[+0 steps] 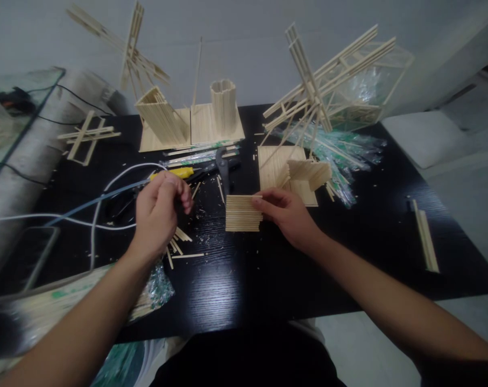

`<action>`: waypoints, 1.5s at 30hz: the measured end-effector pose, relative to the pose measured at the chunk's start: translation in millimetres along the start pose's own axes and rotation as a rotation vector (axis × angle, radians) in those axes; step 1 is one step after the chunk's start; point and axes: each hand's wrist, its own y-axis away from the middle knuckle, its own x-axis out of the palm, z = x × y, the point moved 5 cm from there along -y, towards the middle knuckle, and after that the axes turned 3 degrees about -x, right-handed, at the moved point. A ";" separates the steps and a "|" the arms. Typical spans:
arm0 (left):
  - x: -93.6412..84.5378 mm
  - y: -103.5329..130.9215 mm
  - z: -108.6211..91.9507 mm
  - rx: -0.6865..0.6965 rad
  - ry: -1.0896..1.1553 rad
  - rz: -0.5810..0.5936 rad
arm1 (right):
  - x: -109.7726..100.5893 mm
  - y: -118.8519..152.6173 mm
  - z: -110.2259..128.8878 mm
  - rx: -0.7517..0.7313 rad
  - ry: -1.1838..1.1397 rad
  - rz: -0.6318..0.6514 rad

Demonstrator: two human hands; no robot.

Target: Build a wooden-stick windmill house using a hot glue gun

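Note:
My right hand (286, 212) pinches the upper right edge of a small panel of wooden sticks (242, 214) lying side by side in rows. The panel's right edge is uneven. My left hand (161, 207) is curled closed to the left of the panel, apart from it. Its fingers hide what is in them, if anything. Just behind that hand lies a yellow-handled tool (179, 172). Loose short sticks (181, 239) are scattered beside the left wrist. Dark-handled pliers (223, 166) lie beyond the panel.
Stick-built models on flat bases stand along the back: an angular tower (163, 115), a round tower (223, 107) and a windmill-like frame (308, 97). Plastic-wrapped sticks (340, 156) lie right. A white cable (93, 236) loops at left. A stick bundle (426, 242) is near the right edge.

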 end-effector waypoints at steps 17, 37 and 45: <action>-8.9 -6.4 -11.9 0.036 0.154 -0.072 | -0.6 -0.4 -2.5 0.057 -0.008 -0.014; -1.6 1.2 -3.8 -0.002 -0.039 0.020 | -0.5 0.1 -4.2 0.061 0.013 0.004; 2.0 0.9 -5.2 0.014 -0.172 0.088 | -0.1 -0.2 -5.2 0.065 0.006 0.016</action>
